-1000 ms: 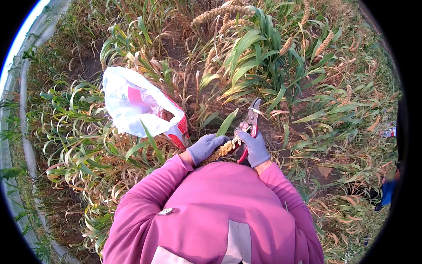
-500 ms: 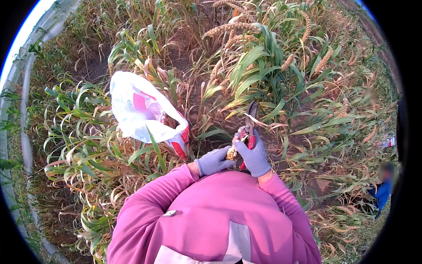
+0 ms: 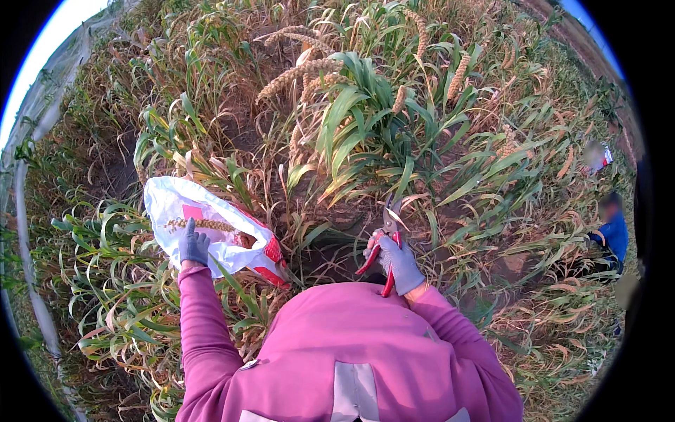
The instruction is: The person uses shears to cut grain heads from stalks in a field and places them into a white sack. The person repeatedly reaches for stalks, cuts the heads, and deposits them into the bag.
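My left hand (image 3: 193,247), in a grey glove, is at the near side of a white and red plastic bag (image 3: 163,191). Its index finger is stretched out across a long millet head (image 3: 214,225), which lies over the bag's open mouth; the other fingers look loosely bent and do not wrap round it. In my gloved right hand (image 3: 402,266), in front of my body, are red-handled pruning shears (image 3: 394,211), blades pointing away from me. Handles and blades stand apart.
Ahead, a leafy green millet plant (image 3: 362,105) carries several drooping seed heads (image 3: 299,77). Dry and green stalks surround me. A pale sheet or netting (image 3: 35,295) runs along the left rim. At the far right a person in blue (image 3: 615,235) is among the plants.
My left hand has moved from beside my right hand out to the bag, where the millet head now lies. The view has shifted right. The shears stay in my right hand.
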A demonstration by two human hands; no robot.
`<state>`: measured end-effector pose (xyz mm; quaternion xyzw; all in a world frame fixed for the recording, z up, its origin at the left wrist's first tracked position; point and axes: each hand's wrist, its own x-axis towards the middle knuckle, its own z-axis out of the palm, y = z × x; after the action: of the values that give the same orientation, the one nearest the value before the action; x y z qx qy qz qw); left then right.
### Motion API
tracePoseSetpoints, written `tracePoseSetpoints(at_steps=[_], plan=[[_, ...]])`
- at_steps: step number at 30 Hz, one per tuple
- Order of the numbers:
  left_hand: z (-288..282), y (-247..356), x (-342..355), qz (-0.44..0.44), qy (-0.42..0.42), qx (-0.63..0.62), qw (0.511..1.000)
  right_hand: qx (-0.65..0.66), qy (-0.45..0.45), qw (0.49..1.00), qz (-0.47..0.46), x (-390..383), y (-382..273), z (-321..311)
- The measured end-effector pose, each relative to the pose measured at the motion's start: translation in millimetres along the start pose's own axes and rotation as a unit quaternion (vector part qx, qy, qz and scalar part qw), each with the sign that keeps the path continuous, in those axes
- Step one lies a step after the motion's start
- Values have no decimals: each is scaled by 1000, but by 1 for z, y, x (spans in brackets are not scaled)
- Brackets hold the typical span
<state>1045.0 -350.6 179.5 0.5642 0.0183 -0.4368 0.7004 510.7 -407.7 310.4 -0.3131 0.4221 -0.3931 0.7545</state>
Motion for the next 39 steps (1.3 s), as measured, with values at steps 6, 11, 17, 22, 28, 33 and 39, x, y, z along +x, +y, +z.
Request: tracePoseSetpoints(at_steps=[6, 11, 17, 22, 28, 33, 39], plan=[[86, -19, -50, 199, -54, 240, 949, 122, -120, 969, 176, -15, 5, -27], [214, -29, -131, 223, -335, 292, 867, 160, -147, 961, 173, -7, 8, -36], [307, -63, -158, 251, -467, 399, 748, 223, -27, 968, 111, 19, 11, -67], [411, -76, -171, 285, -458, 361, 761, 59, 75, 994, 46, 36, -9, -119], [552, -92, -236, 484, -570, 387, 540, 17, 144, 986, -86, 37, -75, -173], [654, -152, -300, 477, -644, 452, 391, 49, 183, 975, -118, 54, -126, -219], [734, -234, -273, 21, -628, 576, 523, 1, 154, 984, -85, 69, -174, -240]])
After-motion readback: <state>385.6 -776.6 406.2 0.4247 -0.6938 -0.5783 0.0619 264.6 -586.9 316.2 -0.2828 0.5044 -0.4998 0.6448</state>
